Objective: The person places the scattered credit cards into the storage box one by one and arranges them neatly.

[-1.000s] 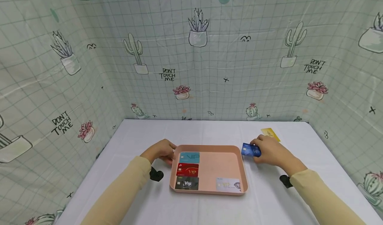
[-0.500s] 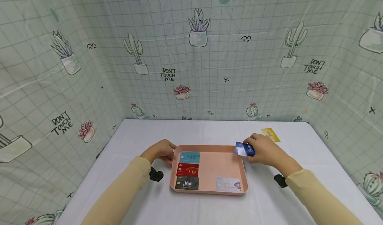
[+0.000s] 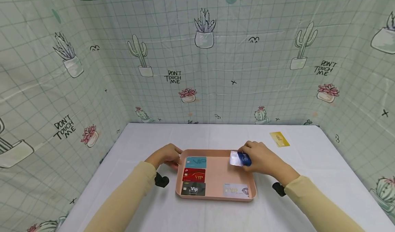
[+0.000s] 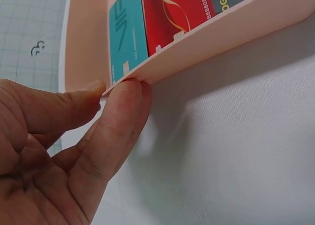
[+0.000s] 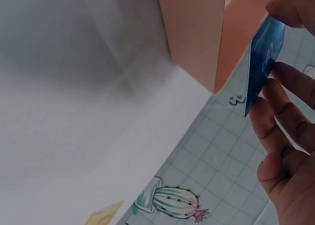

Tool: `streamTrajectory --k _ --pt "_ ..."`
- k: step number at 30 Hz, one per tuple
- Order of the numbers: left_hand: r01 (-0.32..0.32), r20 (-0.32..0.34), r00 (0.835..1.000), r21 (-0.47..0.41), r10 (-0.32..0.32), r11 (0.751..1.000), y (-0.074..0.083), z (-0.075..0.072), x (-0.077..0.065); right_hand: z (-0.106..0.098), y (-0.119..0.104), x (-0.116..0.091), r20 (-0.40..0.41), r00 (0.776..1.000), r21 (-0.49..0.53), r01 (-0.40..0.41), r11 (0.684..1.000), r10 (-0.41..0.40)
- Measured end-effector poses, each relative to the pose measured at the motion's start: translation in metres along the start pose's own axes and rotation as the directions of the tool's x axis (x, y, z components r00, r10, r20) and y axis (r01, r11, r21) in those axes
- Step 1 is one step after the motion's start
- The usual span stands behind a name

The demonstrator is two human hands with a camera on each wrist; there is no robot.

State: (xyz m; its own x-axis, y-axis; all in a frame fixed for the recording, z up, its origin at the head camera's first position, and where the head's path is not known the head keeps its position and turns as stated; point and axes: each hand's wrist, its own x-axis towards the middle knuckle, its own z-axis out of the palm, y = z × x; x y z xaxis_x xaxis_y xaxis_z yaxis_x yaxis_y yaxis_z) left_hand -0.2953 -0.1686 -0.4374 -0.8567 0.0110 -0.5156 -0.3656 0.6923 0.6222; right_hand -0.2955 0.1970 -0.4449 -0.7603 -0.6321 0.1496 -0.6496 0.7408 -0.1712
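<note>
My right hand (image 3: pixel 262 157) pinches a blue VIP card (image 3: pixel 245 159) between thumb and fingers. The card is over the back right part of a pink tray (image 3: pixel 216 198), its left portion shining with glare. In the right wrist view the card (image 5: pixel 265 62) stands tilted near the tray's corner. My left hand (image 3: pixel 168 155) holds the tray's back left corner, thumb and fingertips against its edge in the left wrist view. Down the tray's left side lie a teal card (image 3: pixel 195 162), a red card (image 3: pixel 193 174) and a black card (image 3: pixel 193 188). A silvery white card (image 3: pixel 236 190) lies front right.
A gold card (image 3: pixel 279 139) lies on the white table (image 3: pixel 203 216), behind and to the right of the tray. A pale green gridded cloth (image 3: pixel 216 67) printed with cactus drawings rises behind the table and along both sides.
My right hand has carried the blue card leftward, from beside the tray's right rim to over its inside. The left hand and the tray have stayed in place.
</note>
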Motion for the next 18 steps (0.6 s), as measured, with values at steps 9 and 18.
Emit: streamTrajectory --k 9,18 --pt "-0.002 0.001 1.000 0.001 0.002 1.000 -0.001 -0.001 0.002 0.015 -0.012 -0.001 0.029 0.999 -0.027 0.025 0.999 -0.024" --pt "0.004 -0.011 1.000 0.017 -0.004 1.000 0.000 0.000 0.000 0.031 -0.019 -0.004 0.072 0.997 0.011 0.008 1.000 -0.009"
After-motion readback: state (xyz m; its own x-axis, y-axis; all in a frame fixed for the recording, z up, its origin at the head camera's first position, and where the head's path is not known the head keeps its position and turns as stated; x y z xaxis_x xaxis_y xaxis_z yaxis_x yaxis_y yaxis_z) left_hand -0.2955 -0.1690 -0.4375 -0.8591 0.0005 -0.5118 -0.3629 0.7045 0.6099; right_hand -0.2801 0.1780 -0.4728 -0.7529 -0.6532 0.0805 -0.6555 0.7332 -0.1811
